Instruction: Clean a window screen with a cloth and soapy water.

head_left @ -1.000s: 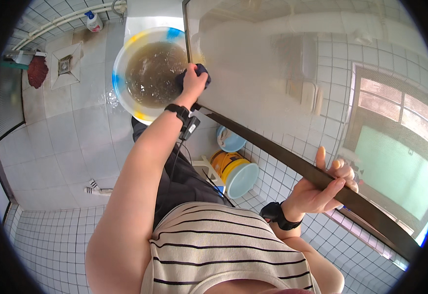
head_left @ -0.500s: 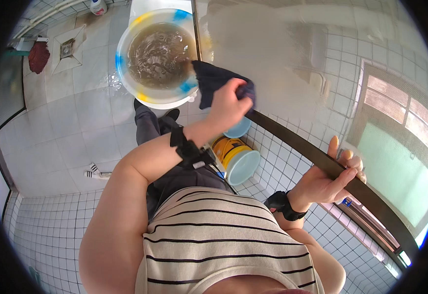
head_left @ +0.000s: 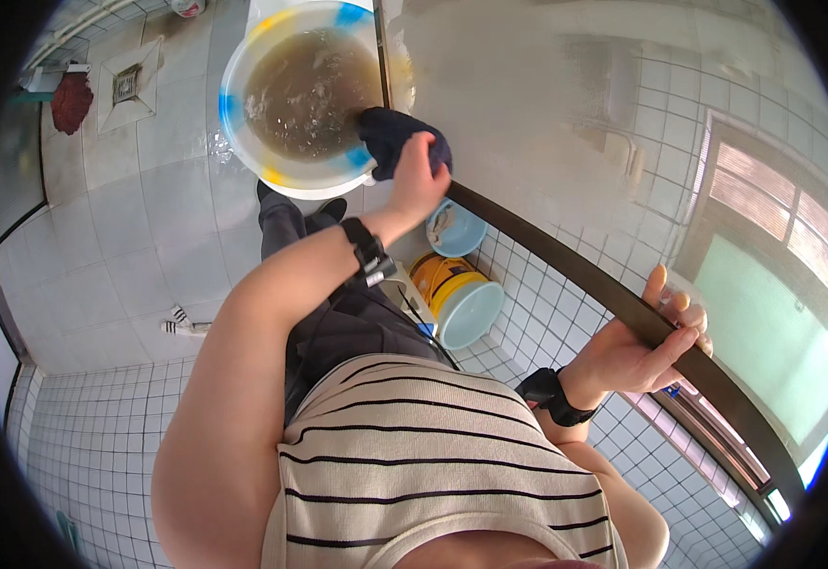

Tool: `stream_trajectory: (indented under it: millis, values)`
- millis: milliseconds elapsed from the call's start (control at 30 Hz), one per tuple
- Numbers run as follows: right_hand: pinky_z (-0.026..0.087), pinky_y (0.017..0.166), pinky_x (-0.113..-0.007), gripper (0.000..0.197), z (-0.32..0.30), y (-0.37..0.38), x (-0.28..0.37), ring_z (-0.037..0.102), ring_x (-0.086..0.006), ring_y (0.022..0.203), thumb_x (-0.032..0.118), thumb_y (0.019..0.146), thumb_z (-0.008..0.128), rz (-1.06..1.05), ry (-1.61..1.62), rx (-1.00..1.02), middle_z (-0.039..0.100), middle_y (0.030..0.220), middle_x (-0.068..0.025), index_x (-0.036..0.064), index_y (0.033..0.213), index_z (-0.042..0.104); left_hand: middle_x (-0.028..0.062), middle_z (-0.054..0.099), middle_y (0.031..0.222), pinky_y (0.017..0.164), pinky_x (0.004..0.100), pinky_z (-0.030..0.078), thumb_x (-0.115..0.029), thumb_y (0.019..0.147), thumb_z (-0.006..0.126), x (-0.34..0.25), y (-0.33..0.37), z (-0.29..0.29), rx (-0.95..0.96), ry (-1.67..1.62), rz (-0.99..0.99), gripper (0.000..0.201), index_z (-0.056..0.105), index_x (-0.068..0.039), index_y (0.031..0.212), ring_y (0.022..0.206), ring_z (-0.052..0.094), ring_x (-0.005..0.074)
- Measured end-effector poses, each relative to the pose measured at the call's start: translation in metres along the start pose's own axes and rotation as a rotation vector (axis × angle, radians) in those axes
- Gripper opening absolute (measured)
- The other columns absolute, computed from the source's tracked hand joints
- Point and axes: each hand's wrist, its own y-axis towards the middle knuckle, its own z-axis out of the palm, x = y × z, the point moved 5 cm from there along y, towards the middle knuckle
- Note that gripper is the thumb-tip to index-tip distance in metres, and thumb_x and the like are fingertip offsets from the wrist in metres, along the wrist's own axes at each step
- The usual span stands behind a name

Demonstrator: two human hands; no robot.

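Observation:
My left hand grips a dark blue cloth and holds it against the lower left corner of a large mirror, beside the rim of a white basin with blue and yellow patches, full of murky brown water. My right hand clasps the dark frame along the mirror's lower edge, fingers wrapped over it. Both wrists wear black bands.
Below on the tiled floor stand a small blue bowl and a yellow bucket with a light blue lid. A floor drain and a red rag lie at the far left. A window shows in the mirror at the right.
My left hand lifted the cloth out of the basin and brought it right, onto the mirror's corner. My right hand stayed on the frame.

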Motion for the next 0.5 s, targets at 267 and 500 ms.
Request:
stream_trajectory:
  millis: [267,500]
  values:
    - [0.048,0.084,-0.052,0.007,0.002,0.003,0.000,0.050,-0.0143,0.088,0.010,0.091,0.039,0.016,0.020,0.019,0.041,0.080,-0.0035,0.0106,0.096,0.043,0.0209,0.056,0.090,0.072,0.0421,0.043,-0.008,0.066,0.061,0.108,0.028,0.003,0.208,0.195,-0.240,0.041,0.041,-0.006,0.103,0.089,0.053,0.0394]
    - [0.048,0.084,-0.054,0.006,0.006,0.005,0.002,0.050,-0.0134,0.086,0.009,0.090,0.040,-0.003,-0.057,-0.025,0.042,0.078,-0.0031,0.0113,0.094,0.044,0.0132,0.060,0.092,0.076,0.0328,0.044,-0.007,0.063,0.061,0.112,0.023,-0.010,0.322,0.109,-0.451,0.035,0.053,-0.005,0.097,0.087,0.057,0.0284]
